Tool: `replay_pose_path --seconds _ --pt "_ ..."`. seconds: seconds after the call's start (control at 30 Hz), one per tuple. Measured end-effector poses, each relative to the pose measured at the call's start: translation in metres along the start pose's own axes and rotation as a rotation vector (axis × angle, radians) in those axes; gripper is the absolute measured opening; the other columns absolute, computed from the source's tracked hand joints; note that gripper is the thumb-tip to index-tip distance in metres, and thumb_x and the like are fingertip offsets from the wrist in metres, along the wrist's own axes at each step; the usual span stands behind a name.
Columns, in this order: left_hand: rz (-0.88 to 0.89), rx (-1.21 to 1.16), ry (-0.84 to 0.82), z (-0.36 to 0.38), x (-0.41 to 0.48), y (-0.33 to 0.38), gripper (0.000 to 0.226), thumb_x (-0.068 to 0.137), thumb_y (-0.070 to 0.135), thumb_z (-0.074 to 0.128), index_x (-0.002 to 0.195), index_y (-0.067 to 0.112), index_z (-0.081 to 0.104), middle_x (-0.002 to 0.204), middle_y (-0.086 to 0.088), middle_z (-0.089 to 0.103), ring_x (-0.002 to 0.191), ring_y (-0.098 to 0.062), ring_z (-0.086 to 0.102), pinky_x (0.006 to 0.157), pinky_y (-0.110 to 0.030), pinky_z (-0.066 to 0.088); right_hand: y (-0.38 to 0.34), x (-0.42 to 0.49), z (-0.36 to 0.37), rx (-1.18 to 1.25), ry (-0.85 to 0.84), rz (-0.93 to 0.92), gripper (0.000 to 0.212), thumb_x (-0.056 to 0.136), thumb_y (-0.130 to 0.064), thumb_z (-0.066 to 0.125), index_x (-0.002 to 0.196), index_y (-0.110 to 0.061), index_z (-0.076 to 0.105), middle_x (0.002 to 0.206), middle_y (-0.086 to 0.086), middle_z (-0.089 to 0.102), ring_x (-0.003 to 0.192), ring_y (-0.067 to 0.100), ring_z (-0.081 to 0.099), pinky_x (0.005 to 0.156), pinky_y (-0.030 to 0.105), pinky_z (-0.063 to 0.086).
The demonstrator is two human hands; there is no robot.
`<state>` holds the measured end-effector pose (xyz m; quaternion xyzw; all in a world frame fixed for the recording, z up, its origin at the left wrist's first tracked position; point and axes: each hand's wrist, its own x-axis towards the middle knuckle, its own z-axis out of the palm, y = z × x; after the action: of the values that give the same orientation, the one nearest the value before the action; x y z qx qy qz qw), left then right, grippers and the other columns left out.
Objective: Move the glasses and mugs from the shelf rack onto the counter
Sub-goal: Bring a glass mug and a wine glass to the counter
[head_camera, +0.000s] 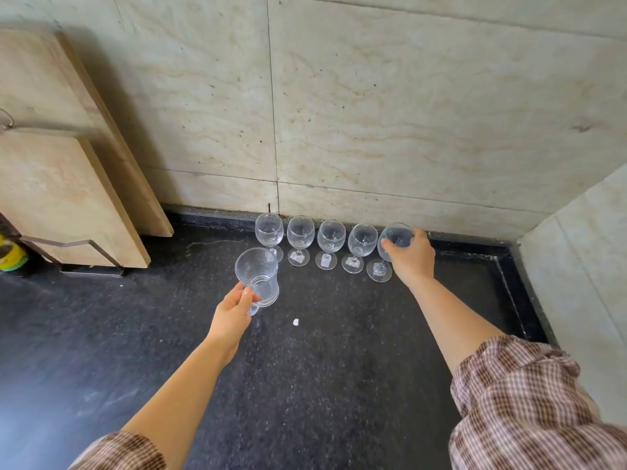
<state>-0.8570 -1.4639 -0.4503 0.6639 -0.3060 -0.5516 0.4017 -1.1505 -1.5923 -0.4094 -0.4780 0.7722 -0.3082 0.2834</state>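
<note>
Several clear stemmed wine glasses stand in a row on the black counter [305,368] along the back wall, from the leftmost glass [269,230] to the fourth glass [362,239]. At the row's right end, my right hand [412,259] grips the bowl of one more wine glass [395,240], whose foot rests on the counter. My left hand [234,308] holds a clear glass mug [257,274] by its handle, in front of the leftmost glass. Whether the mug's base touches the counter I cannot tell.
Two wooden cutting boards [68,184] lean in a metal stand [91,266] at the left. A yellow-green item [12,256] sits at the far left edge. A small white speck [296,322] lies on the counter. A raised black rim [509,283] borders the counter's right side by a tiled wall.
</note>
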Motion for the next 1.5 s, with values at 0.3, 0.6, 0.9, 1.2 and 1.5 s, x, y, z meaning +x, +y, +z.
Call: replay_pose_path --seconds 0.3,0.6,0.9,1.2,1.5 --pt "0.026 0.029 0.069 0.002 0.004 -0.007 0.032 0.100 0.033 0.042 0.088 0.018 0.067 0.129 -0.002 0.059 0.124 -0.024 0.051 0.108 -0.042 0.039 0.005 -0.001 -0.006 -0.133 -0.062 -0.037 0.078 0.082 -0.027 0.073 0.146 -0.007 0.032 0.142 0.018 0.047 0.126 0.035 0.050 0.091 0.037 0.044" --pt "0.035 -0.052 0.155 0.014 0.005 -0.009 0.031 0.098 0.032 0.044 0.087 0.015 0.067 0.130 -0.005 0.061 0.124 -0.028 0.052 0.101 -0.038 0.043 -0.001 -0.023 -0.007 -0.368 -0.003 -0.195 0.081 0.085 -0.027 0.070 0.148 -0.005 0.025 0.154 0.013 0.030 0.141 0.030 0.028 0.102 0.044 0.041" --pt "-0.138 0.087 0.101 0.004 -0.003 0.003 0.037 0.092 0.046 0.048 0.107 0.019 0.069 0.107 -0.006 0.065 0.103 -0.026 0.058 0.088 -0.036 0.043 -0.020 -0.077 0.016 -0.392 -0.138 -0.300 0.068 0.085 -0.034 0.067 0.140 -0.009 0.034 0.143 0.009 0.039 0.130 0.028 0.041 0.088 0.038 0.044" --pt "-0.066 0.313 0.275 -0.042 -0.066 0.009 0.041 0.097 0.039 0.042 0.128 0.015 0.055 0.111 -0.002 0.060 0.094 -0.019 0.051 0.080 -0.031 0.039 -0.060 -0.146 0.046 -0.418 -0.402 -0.592 0.066 0.088 -0.034 0.062 0.142 -0.010 0.032 0.143 0.005 0.038 0.135 0.021 0.034 0.095 0.036 0.041" --pt "-0.001 0.539 0.652 -0.130 -0.194 -0.016 0.030 0.095 0.034 0.043 0.112 0.017 0.061 0.113 -0.005 0.058 0.087 -0.024 0.058 0.065 -0.027 0.042 -0.108 -0.263 0.104 -0.490 -0.710 -0.958 0.072 0.092 -0.040 0.058 0.148 -0.010 0.024 0.151 0.007 0.031 0.138 0.025 0.029 0.103 0.038 0.037"
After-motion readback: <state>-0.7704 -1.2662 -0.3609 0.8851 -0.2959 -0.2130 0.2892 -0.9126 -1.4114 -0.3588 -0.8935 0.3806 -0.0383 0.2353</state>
